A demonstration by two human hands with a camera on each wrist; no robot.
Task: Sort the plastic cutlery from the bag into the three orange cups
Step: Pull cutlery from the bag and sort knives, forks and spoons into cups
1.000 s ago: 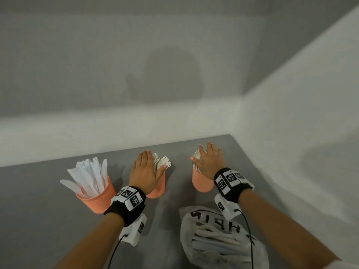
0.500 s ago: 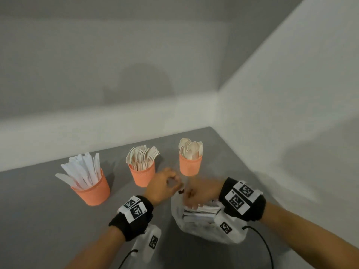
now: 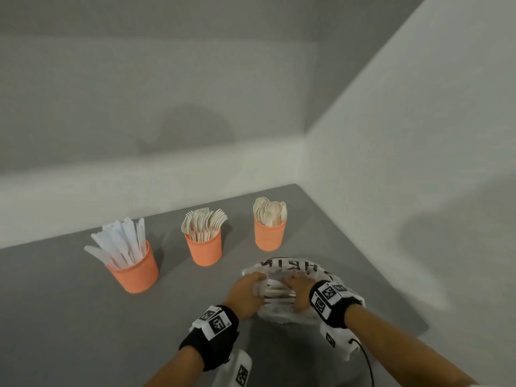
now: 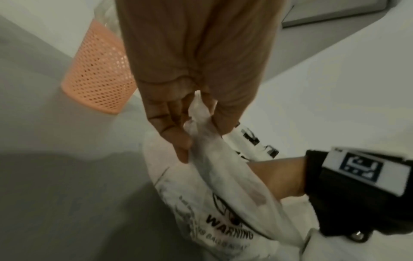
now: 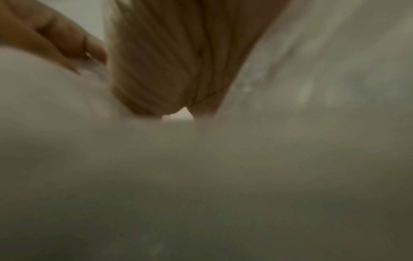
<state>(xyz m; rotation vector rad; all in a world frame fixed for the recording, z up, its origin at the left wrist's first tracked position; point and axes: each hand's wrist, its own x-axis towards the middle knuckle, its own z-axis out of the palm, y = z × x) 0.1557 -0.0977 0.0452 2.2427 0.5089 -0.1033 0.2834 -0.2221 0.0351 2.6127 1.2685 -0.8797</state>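
Carefully, we are pinching the bag [image 3: 290, 275] rim with our left hand [image 3: 247, 293] on the tabletop [image 3: 69, 317] near 3 cups [image 3: 205, 248]; our right hand [image 3: 298, 293] is inside, grip unclear, so we are feeling for cutlery [image 3: 276, 292].

White bag [image 3: 290, 268] before three filled cups [image 3: 205, 248]

A grey table [image 3: 69, 317] fills the lower left, its far corner meeting two plain walls [image 3: 167, 79]; soft shadows fall on both.
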